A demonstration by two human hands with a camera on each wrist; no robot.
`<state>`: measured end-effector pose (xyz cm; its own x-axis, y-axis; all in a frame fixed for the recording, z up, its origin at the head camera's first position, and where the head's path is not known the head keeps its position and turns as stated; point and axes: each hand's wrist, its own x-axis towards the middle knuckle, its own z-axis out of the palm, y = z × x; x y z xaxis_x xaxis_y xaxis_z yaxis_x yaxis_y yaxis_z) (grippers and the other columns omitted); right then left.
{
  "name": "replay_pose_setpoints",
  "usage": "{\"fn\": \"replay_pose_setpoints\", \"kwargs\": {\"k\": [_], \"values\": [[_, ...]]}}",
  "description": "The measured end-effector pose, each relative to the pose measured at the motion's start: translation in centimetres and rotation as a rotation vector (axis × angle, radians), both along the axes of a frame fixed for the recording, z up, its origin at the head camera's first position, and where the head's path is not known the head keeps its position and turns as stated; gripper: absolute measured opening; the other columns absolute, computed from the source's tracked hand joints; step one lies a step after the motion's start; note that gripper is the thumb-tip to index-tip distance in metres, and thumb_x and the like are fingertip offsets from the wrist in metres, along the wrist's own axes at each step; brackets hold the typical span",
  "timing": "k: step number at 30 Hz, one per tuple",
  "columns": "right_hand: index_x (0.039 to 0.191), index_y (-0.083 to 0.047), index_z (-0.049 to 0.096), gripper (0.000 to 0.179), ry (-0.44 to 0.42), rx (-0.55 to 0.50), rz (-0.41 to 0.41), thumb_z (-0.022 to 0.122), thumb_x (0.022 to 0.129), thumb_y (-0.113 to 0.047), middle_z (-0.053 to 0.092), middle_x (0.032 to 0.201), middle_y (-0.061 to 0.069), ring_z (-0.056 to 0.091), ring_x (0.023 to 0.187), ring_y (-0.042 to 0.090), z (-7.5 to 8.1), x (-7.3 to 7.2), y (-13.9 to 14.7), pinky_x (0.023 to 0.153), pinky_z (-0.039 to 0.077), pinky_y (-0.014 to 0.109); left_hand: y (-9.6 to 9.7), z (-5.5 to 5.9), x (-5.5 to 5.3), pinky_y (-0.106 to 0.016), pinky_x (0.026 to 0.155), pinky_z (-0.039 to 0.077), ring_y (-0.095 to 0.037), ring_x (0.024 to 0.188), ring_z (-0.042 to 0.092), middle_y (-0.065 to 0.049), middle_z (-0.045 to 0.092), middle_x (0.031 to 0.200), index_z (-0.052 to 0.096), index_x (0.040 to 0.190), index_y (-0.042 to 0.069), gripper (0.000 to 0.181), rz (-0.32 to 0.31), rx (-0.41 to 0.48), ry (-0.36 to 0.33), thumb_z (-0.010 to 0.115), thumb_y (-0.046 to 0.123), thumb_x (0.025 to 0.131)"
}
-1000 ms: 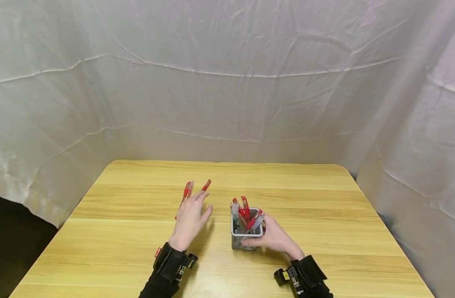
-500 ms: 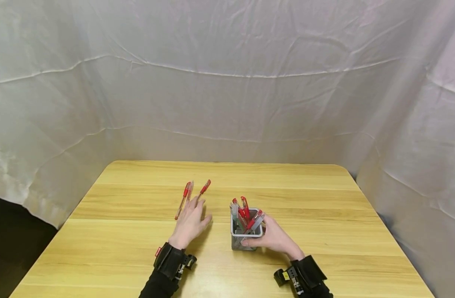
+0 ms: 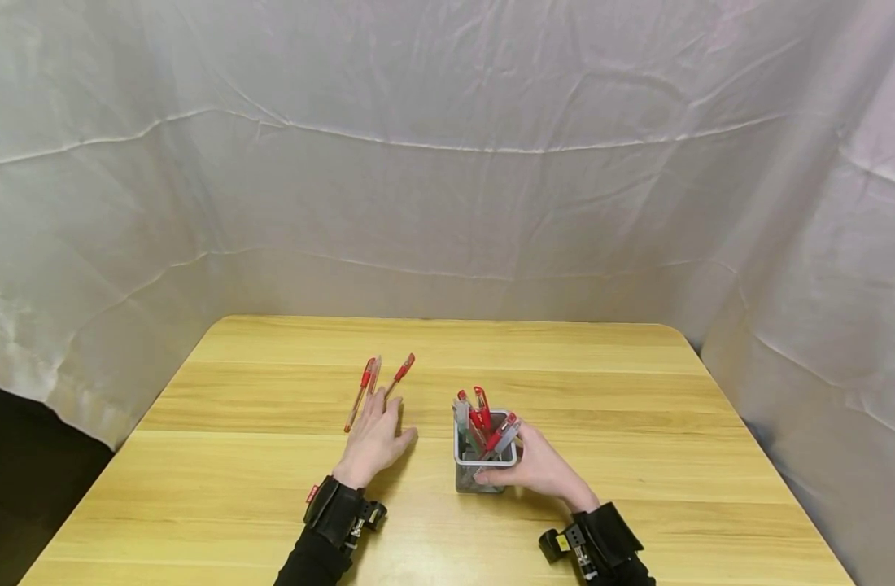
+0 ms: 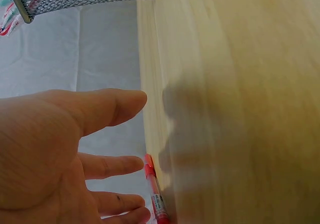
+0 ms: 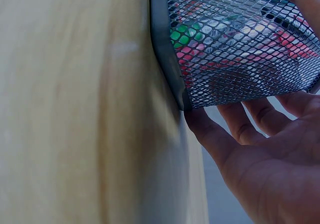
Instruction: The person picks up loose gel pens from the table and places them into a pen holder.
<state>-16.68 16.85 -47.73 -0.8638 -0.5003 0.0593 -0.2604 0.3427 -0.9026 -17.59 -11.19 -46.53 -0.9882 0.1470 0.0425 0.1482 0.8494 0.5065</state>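
My left hand (image 3: pixel 374 443) reaches over the table, fingers spread, with nothing gripped. Its fingertips are right at the lower ends of the pens lying there. One red-capped pen (image 3: pixel 356 400) lies furthest left, a clear-and-red pen (image 3: pixel 375 374) rests close against it, and another red-capped pen (image 3: pixel 401 371) slants off to the right. In the left wrist view a red pen (image 4: pixel 156 196) shows beyond the fingers. My right hand (image 3: pixel 546 464) holds a mesh pen holder (image 5: pixel 240 49) by its side, thumb across the front. Several red, green and clear pens (image 3: pixel 483 407) stand in it.
The wooden table (image 3: pixel 638 407) carries the pens and the holder. A light grey curtain (image 3: pixel 447 203) hangs behind it and along both sides. Each wrist wears a black camera strap, the left one (image 3: pixel 338 513) and the right one (image 3: pixel 601 537).
My left hand has drawn slightly back and down toward me, so more of the slanted right pen shows. The right hand and the pen holder have not moved.
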Motion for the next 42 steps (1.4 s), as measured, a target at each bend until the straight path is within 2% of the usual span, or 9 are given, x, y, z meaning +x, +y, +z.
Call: {"fn": "replay_pose_setpoints", "kwargs": {"k": [5,14,21,26,29,33,36,38,42], "values": [[0.142,-0.017,0.051,0.081,0.004,0.004,-0.003,0.089,0.072,-0.030,0.066,0.132,0.006,0.061,0.122,0.029,-0.04,-0.03,0.01,0.109,0.043,0.061,-0.01,-0.22,-0.07,-0.064,0.120,0.025,-0.055,0.148,0.024,-0.038,0.027,0.157,0.046,0.144,-0.006,0.060,0.004,0.010,-0.040,0.065,0.025,0.096],[0.141,-0.018,0.052,0.080,0.007,0.008,-0.008,0.089,0.072,-0.031,0.066,0.131,0.005,0.061,0.122,0.028,-0.02,-0.07,0.01,0.109,0.042,0.061,-0.01,-0.11,-0.06,-0.065,0.120,0.025,-0.056,0.147,0.023,-0.036,0.032,0.155,0.049,0.141,-0.009,0.059,-0.002,-0.012,-0.042,0.065,0.025,0.095],[0.142,-0.017,0.052,0.081,0.004,0.006,-0.004,0.089,0.071,-0.030,0.066,0.132,0.006,0.061,0.122,0.029,-0.05,-0.09,-0.07,0.109,0.042,0.061,0.05,-0.25,0.01,-0.063,0.119,0.029,-0.056,0.145,0.029,-0.034,0.041,0.149,0.054,0.135,-0.013,0.056,-0.009,-0.038,-0.003,0.066,0.024,0.094],[0.142,-0.017,0.051,0.081,-0.002,0.003,-0.001,0.089,0.072,-0.030,0.066,0.133,0.006,0.061,0.122,0.029,-0.07,-0.10,-0.08,0.110,0.042,0.062,0.06,-0.37,-0.03,-0.060,0.122,0.026,-0.053,0.146,0.031,-0.035,0.039,0.152,0.055,0.132,-0.016,0.056,-0.024,-0.053,0.002,0.067,0.024,0.094],[0.143,-0.018,0.051,0.082,-0.001,0.005,-0.002,0.089,0.072,-0.030,0.065,0.133,0.006,0.060,0.123,0.029,-0.11,-0.12,-0.08,0.110,0.042,0.062,0.07,-0.41,-0.13,-0.058,0.121,0.028,-0.051,0.143,0.037,-0.035,0.042,0.151,0.061,0.121,-0.016,0.048,-0.024,-0.062,0.029,0.068,0.023,0.093],[0.143,-0.018,0.050,0.081,0.002,0.005,0.001,0.089,0.072,-0.030,0.066,0.132,0.006,0.061,0.122,0.028,-0.14,-0.16,-0.07,0.109,0.042,0.061,0.08,-0.41,-0.29,-0.049,0.089,0.055,-0.042,0.105,0.067,-0.028,0.065,0.128,0.069,0.083,-0.003,0.021,0.036,-0.045,0.137,0.074,0.017,0.087],[0.143,-0.018,0.051,0.081,0.003,0.005,0.001,0.089,0.072,-0.030,0.066,0.132,0.005,0.061,0.121,0.027,-0.10,-0.17,-0.05,0.109,0.043,0.061,0.00,-0.45,-0.35,-0.037,0.058,0.050,-0.026,0.068,0.064,-0.017,0.076,0.094,0.067,0.066,0.005,0.018,0.104,-0.029,0.231,0.078,0.009,0.080],[0.142,-0.018,0.051,0.080,0.001,0.004,0.002,0.089,0.073,-0.030,0.066,0.132,0.005,0.062,0.121,0.026,-0.06,-0.16,-0.02,0.109,0.043,0.061,-0.07,-0.43,-0.34,-0.034,0.053,0.048,-0.022,0.061,0.063,-0.012,0.074,0.077,0.070,0.066,0.007,0.014,0.146,-0.022,0.264,0.080,0.005,0.076],[0.142,-0.018,0.051,0.081,-0.004,0.003,0.001,0.089,0.072,-0.030,0.067,0.131,0.005,0.062,0.121,0.027,0.00,-0.11,0.00,0.109,0.042,0.061,-0.18,-0.37,-0.27,-0.032,0.047,0.046,-0.021,0.057,0.062,-0.008,0.073,0.071,0.073,0.066,0.008,0.013,0.192,-0.007,0.262,0.081,0.003,0.074]]}}
